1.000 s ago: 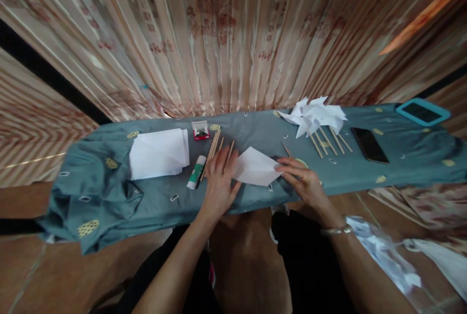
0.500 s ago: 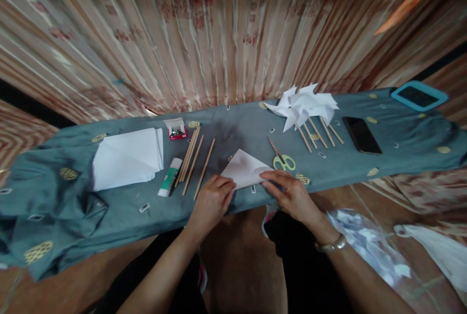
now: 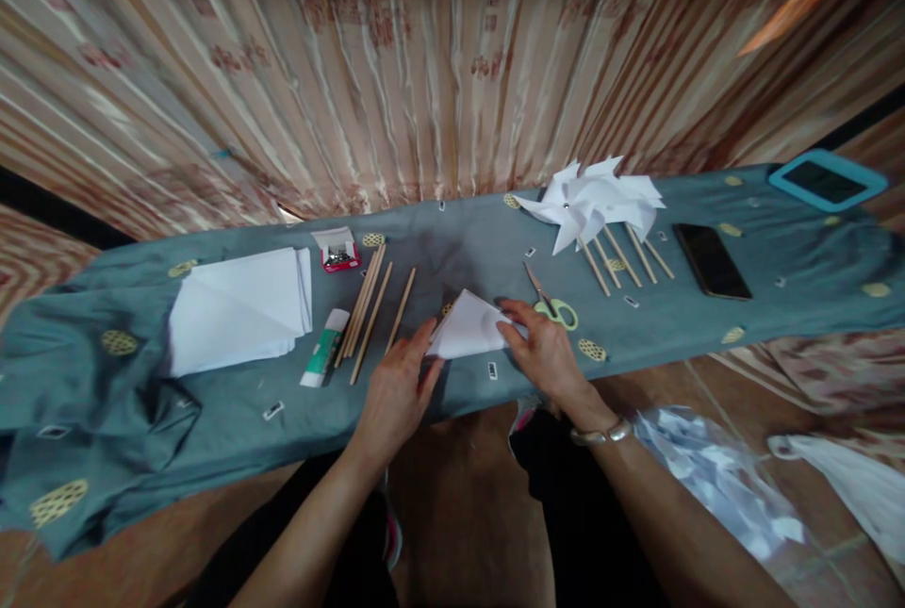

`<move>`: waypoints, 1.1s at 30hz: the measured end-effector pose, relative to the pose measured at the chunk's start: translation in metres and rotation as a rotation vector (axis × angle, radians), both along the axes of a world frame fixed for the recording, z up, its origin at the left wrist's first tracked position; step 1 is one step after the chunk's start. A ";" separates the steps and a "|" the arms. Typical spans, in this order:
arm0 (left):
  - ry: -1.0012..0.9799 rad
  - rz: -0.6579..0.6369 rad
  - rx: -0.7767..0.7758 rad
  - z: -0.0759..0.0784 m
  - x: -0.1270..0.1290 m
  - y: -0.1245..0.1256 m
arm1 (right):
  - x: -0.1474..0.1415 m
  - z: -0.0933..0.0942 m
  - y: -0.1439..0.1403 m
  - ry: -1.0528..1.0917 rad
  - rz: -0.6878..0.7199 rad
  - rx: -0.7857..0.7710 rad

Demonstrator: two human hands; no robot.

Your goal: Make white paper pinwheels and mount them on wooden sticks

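A white sheet of paper [image 3: 467, 325], folded to a triangle, lies near the front edge of the cloth-covered table with its point away from me. My left hand [image 3: 400, 382] grips its left corner between thumb and fingers. On the right side, my right hand [image 3: 541, 344] has the other corner between thumb and fingers. Just beyond the right hand are scissors [image 3: 558, 311] with yellow-green handles. Left of the paper lie several wooden sticks [image 3: 368, 306], one partly behind my left hand, and a green and white glue stick [image 3: 325, 349].
A stack of white paper [image 3: 237, 311] lies at the left, near a small red box of metal pins [image 3: 339, 252]. White paper pinwheels [image 3: 586, 203] on sticks, a black phone [image 3: 713, 261] and a blue-framed tablet [image 3: 827, 181] are at the right. A plastic bag of paper scraps [image 3: 714, 476] rests on the floor.
Both hands have shifted up along the paper's sides, from its near edge to its corners. My left thumb and fingers have spread apart around the left corner.
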State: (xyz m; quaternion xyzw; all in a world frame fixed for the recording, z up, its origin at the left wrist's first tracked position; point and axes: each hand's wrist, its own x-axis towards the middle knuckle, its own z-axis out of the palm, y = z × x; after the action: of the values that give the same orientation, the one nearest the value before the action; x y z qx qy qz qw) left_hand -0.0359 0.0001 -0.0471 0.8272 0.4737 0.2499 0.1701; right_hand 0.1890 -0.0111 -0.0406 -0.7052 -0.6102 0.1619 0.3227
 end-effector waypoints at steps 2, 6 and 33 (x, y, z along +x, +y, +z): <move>0.001 -0.005 0.021 0.000 0.000 0.002 | -0.003 0.001 0.000 -0.059 -0.003 0.015; -0.004 -0.012 0.051 0.000 0.002 0.006 | -0.005 0.000 0.001 -0.144 -0.025 0.028; 0.214 -0.213 0.183 0.001 0.029 -0.013 | -0.005 -0.003 0.007 -0.251 -0.033 0.015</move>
State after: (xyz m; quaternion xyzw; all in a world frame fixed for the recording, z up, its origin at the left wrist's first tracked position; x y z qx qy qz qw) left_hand -0.0067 -0.0125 -0.0459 0.9067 0.3738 0.1832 0.0682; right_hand 0.1843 -0.0041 -0.0433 -0.7274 -0.6354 0.0627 0.2514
